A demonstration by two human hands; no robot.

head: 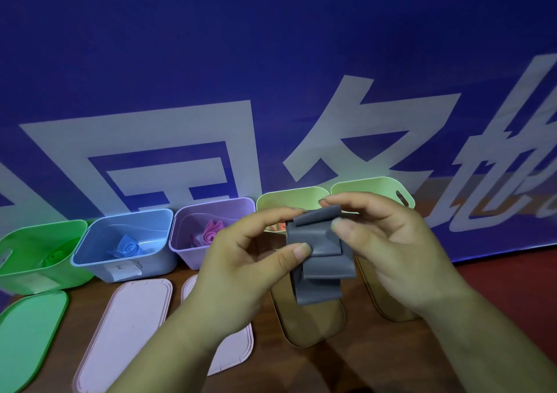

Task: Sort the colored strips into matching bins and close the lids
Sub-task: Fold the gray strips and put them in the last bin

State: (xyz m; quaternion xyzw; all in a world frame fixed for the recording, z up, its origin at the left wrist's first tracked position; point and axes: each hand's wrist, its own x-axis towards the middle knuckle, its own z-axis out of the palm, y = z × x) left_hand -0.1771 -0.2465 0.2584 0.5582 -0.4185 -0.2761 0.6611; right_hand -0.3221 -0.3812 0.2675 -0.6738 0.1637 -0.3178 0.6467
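I have the grey strip (320,252) mid-air, in front of the pale green bin (289,201) at twelve o'clock. My left hand (241,266) pinches its folds from nine o'clock, and my right hand (391,257) pinches the top curl from three. It looks light, limp and springy, so I judge it best gripped across the folded stack.

Folded grey strip (320,249) above open, lidless bins (126,242).

grey strip (319,251), purple bin (193,249)
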